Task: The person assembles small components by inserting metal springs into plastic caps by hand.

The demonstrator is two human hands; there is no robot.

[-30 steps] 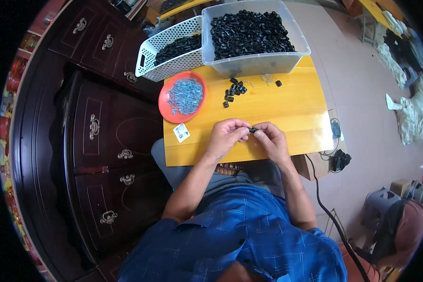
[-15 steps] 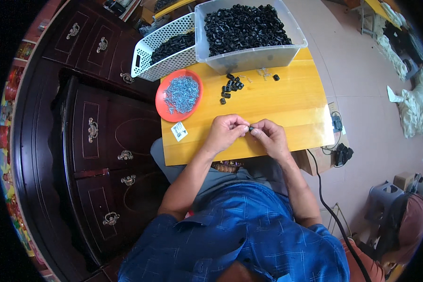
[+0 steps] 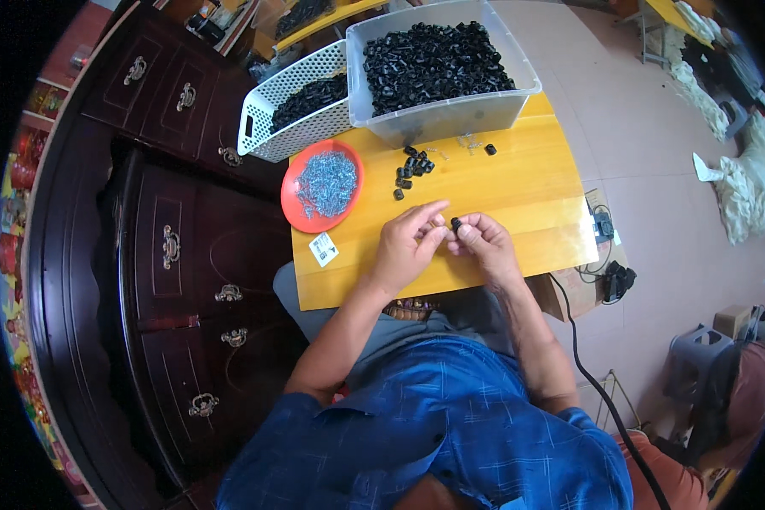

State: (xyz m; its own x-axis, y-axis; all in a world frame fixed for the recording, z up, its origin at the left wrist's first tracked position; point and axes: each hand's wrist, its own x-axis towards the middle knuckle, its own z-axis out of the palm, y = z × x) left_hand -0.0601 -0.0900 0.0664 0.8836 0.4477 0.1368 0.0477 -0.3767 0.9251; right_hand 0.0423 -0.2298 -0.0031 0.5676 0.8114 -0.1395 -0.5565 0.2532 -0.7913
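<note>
Between the thumb and fingers of my right hand [image 3: 488, 248] is a small black plastic part [image 3: 456, 224], held just above the table. My left hand [image 3: 406, 246] is close beside it, with its index finger stretched out and apart from the thumb; I see nothing held in it. Beyond my hands lies a loose cluster of similar black plastic parts [image 3: 417, 165]. A few small metal screws [image 3: 469, 144] are scattered on the wood by a single black part [image 3: 490, 150]. To the left, a red plate [image 3: 288, 189] carries a heap of small silvery screws [image 3: 326, 184].
The yellow wooden table [image 3: 527, 195] bears a large clear bin [image 3: 450, 123] of black parts and a white perforated basket [image 3: 310, 130] of dark pieces at the back. A white label card [image 3: 323, 249] lies at left. Dark drawers [image 3: 166, 246] stand left; a black cable [image 3: 580, 340] hangs right.
My left fingers have come away from the black part, and its index finger has straightened. The part now stands up in my right fingers. The whole view has shifted slightly.
</note>
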